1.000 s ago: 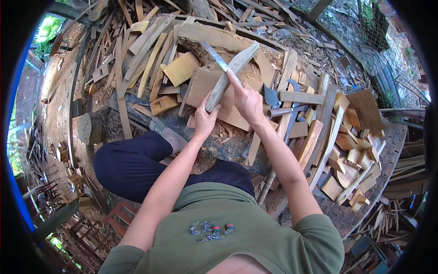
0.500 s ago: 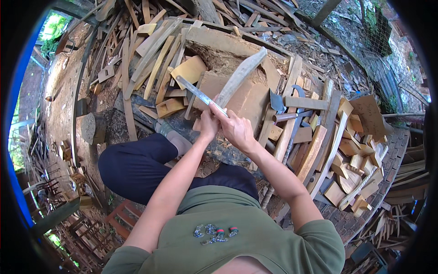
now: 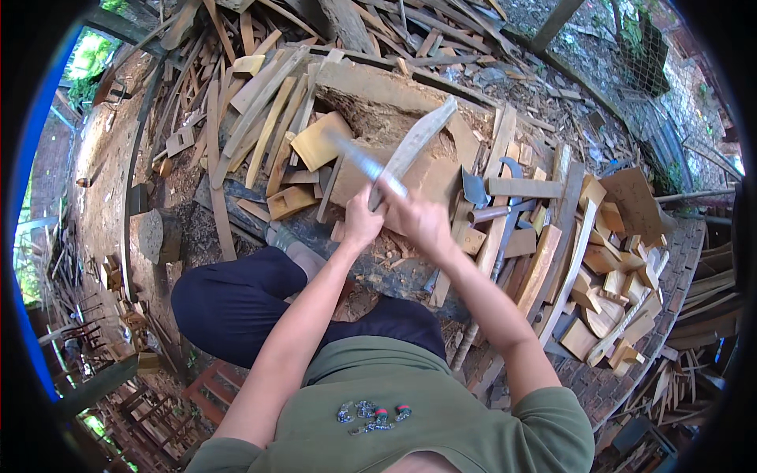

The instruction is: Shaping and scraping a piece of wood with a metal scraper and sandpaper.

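My left hand [image 3: 364, 218] is closed round the near end of a long, curved, greyish blade-shaped piece [image 3: 423, 137]. Its free end points up and to the right; I cannot tell whether it is metal or wood. In my right hand [image 3: 423, 225], smeared by motion but closed, is a narrow straight metal bar [image 3: 362, 162]. The bar points up-left and crosses the curved piece near my left hand. Both hands are close together, above the near edge of a big, rough wooden block [image 3: 364, 84].
Wooden strips [image 3: 266, 126] pile up at the far left. To the right lie a dark-bladed tool [image 3: 475, 189], a curved hook blade [image 3: 511, 167] and many cut wood blocks [image 3: 605, 313]. A yellowish block [image 3: 321, 142] sits left of the bar. My bent leg [image 3: 233, 299] is at left.
My right hand and the metal bar have shifted to the right and blurred. My left hand keeps its hold on the curved piece. The whole view has tilted slightly.
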`<state>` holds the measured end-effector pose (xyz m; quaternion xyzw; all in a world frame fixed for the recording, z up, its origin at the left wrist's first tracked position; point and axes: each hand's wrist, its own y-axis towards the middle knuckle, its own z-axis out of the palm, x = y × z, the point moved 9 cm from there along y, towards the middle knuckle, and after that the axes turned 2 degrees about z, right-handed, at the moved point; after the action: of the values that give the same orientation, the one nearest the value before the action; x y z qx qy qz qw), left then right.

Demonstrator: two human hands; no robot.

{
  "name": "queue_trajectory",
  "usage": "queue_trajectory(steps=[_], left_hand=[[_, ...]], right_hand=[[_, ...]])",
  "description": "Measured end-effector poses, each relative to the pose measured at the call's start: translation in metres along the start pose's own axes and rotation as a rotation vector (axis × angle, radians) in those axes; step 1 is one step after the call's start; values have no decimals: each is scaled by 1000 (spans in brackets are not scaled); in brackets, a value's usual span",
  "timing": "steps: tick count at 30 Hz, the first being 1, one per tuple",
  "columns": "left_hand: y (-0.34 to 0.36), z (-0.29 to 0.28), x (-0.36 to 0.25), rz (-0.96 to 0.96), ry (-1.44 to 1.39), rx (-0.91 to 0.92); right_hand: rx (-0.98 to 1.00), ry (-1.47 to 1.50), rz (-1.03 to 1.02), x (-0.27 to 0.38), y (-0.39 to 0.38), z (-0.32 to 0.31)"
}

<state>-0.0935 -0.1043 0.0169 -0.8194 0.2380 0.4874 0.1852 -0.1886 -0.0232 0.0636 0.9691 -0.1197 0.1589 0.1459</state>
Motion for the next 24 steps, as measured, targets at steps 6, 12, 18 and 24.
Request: queue_trajectory(steps=[6,12,18,24], left_hand=[[5,-6,-9,80,7,23],[12,7,-13,-28,202,66],[12,5,-9,-12,165,62],[14,11,-10,-35,137,84]], right_hand=[[-80,131,248,-75,52,-1],[34,61,133,-33,18,7],[-110,244,365,-85,68,-3],[69,122,198,-40,24,10]])
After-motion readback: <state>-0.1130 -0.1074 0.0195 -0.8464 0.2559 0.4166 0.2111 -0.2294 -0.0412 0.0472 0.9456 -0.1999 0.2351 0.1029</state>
